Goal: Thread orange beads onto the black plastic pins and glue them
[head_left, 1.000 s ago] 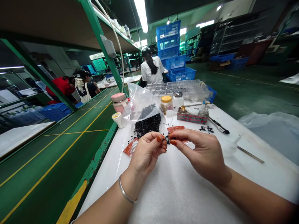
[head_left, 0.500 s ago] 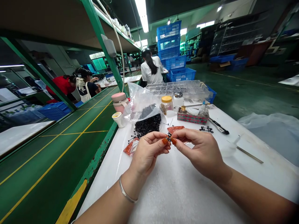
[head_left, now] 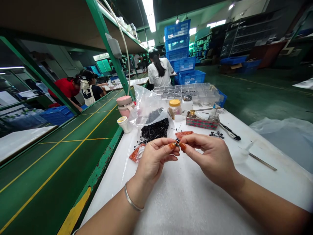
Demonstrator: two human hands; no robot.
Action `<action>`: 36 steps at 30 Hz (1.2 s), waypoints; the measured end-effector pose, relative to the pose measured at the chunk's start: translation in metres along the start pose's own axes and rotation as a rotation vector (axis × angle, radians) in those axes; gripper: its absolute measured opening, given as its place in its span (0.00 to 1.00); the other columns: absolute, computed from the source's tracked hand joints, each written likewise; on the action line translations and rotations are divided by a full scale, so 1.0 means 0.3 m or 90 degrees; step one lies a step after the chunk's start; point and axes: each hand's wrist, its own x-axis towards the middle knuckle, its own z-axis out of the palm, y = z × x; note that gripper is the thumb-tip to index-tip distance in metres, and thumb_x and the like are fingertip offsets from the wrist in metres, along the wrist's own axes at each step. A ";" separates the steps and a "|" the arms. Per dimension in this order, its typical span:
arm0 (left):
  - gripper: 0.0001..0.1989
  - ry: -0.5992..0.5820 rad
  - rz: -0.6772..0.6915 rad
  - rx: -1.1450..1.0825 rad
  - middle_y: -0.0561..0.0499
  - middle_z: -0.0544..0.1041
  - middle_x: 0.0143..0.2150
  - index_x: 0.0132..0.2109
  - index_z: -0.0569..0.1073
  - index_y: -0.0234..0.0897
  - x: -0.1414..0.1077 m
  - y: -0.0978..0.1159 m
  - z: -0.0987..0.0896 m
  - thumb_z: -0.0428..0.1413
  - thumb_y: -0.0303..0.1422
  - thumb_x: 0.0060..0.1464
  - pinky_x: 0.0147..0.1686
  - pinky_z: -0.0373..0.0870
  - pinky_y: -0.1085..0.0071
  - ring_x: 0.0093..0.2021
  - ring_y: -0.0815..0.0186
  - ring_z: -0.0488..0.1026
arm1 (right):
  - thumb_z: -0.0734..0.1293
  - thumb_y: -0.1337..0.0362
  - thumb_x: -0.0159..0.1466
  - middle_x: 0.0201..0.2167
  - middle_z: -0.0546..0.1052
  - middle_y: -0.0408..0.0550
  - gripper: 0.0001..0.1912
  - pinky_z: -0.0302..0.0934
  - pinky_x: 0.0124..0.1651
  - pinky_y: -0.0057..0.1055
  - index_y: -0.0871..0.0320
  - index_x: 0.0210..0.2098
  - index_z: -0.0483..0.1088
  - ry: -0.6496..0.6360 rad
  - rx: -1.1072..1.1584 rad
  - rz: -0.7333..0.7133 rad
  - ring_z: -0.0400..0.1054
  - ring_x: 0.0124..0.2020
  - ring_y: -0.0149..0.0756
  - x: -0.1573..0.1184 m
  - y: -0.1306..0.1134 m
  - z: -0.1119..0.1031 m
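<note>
My left hand (head_left: 156, 155) pinches a small black part (head_left: 177, 143) between thumb and forefinger. From the other side, my right hand (head_left: 211, 155) closes its thumb and forefinger on the same part, fingertips almost meeting. Fingers cover most of the part, so its exact kind cannot be made out. Just beyond the hands, a clear plastic bag (head_left: 140, 101) lies open with a heap of small black plastic parts (head_left: 154, 130) spilling from it. Two small bags of orange-red pieces lie nearby, one packet (head_left: 183, 134) behind the fingertips and another packet (head_left: 135, 155) left of my left hand.
On the white table (head_left: 186, 202) stand a pink cup (head_left: 124, 106), a white tub (head_left: 123, 124), a yellow-lidded jar (head_left: 174, 108), a patterned box (head_left: 201, 121) and a divided clear tray (head_left: 202, 93). A black-handled knife (head_left: 230, 132) and a metal strip (head_left: 262, 162) lie right. A green conveyor (head_left: 73, 156) runs left.
The hands stay in nearly the same place, with a slight shift of the fingers around the small black part. The view has moved very slightly.
</note>
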 end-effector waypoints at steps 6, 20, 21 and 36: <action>0.09 0.007 -0.002 0.032 0.47 0.81 0.30 0.36 0.79 0.32 0.001 0.006 0.000 0.67 0.32 0.47 0.29 0.73 0.77 0.29 0.69 0.77 | 0.67 0.73 0.60 0.30 0.81 0.42 0.07 0.68 0.33 0.26 0.56 0.31 0.76 0.028 -0.082 -0.072 0.75 0.31 0.32 0.000 0.000 0.001; 0.07 0.042 0.041 0.065 0.50 0.80 0.31 0.32 0.81 0.35 0.008 -0.009 -0.009 0.69 0.30 0.43 0.31 0.73 0.78 0.32 0.71 0.76 | 0.68 0.73 0.60 0.27 0.79 0.39 0.07 0.65 0.34 0.25 0.55 0.31 0.74 0.024 -0.109 -0.085 0.73 0.28 0.29 0.000 -0.004 -0.003; 0.07 0.044 0.042 0.063 0.50 0.80 0.31 0.32 0.81 0.35 0.009 -0.010 -0.010 0.69 0.30 0.43 0.31 0.73 0.78 0.32 0.72 0.76 | 0.68 0.73 0.60 0.27 0.80 0.39 0.07 0.65 0.35 0.25 0.56 0.31 0.74 0.020 -0.105 -0.077 0.73 0.29 0.29 0.001 -0.004 -0.003; 0.08 0.054 0.088 0.085 0.51 0.81 0.34 0.34 0.82 0.38 0.011 -0.018 -0.010 0.69 0.31 0.44 0.31 0.74 0.77 0.33 0.71 0.75 | 0.68 0.74 0.60 0.30 0.81 0.43 0.06 0.65 0.37 0.25 0.58 0.31 0.75 0.050 -0.136 -0.108 0.75 0.32 0.30 0.001 0.000 0.002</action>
